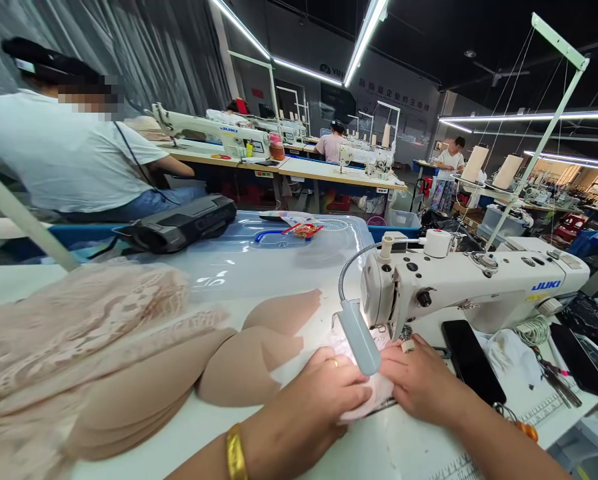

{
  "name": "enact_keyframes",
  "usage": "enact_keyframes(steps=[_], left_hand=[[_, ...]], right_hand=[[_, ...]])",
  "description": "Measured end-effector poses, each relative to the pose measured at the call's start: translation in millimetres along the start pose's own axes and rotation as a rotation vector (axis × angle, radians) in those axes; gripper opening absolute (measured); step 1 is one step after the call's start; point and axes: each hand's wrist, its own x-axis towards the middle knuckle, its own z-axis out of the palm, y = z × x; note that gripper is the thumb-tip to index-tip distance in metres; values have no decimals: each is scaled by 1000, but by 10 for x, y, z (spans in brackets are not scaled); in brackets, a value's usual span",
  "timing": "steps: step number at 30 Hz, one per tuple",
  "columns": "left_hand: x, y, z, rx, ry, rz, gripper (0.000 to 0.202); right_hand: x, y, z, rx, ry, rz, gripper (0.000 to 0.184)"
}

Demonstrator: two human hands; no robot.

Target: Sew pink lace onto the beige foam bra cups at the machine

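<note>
A pale pink piece of fabric (376, 395) lies on the bed of a white sewing machine (479, 283), under its head. My left hand (319, 393), with a gold bangle and a ring, grips the fabric's left side with curled fingers. On the right side, my right hand (423, 379) pinches the fabric close to the presser foot, with a band on one finger. A grey lamp (359, 339) on a bent neck hangs over the fabric and hides part of it and the needle area. Beige moulded cups (143, 387) lie left of my left hand.
Beige lace fabric (93, 320) is heaped at the left. A clear plastic cover (279, 267) spans the table behind. Right of the machine bed lie a black phone (471, 360), white cloth (513, 360) and scissors (559, 383). A co-worker (73, 153) sits at the left.
</note>
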Motion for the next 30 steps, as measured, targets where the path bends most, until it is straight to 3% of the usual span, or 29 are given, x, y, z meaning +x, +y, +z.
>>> enact_keyframes(steps=[4,9,13,17,22,26,30], left_hand=[[59,-89,33,62,72,49,25],[148,-128,-51,105,106,43,29],[124,-123,-36,103,62,27,24],[49,-81,5,28,57,3,20],[-31,-45,-8,-50,74,15,20],[21,-118,-64,28,38,-76,27],[92,-188,-45,141,58,-96,23]], right_hand=[[58,0,21,-71,-20,111,43],[157,-38,2,-81,-15,213,50],[187,-64,22,-29,13,223,52],[139,-52,58,-18,49,229,41],[70,-61,64,21,8,133,48],[125,-54,83,-42,-25,226,59],[156,32,117,-25,59,206,51]])
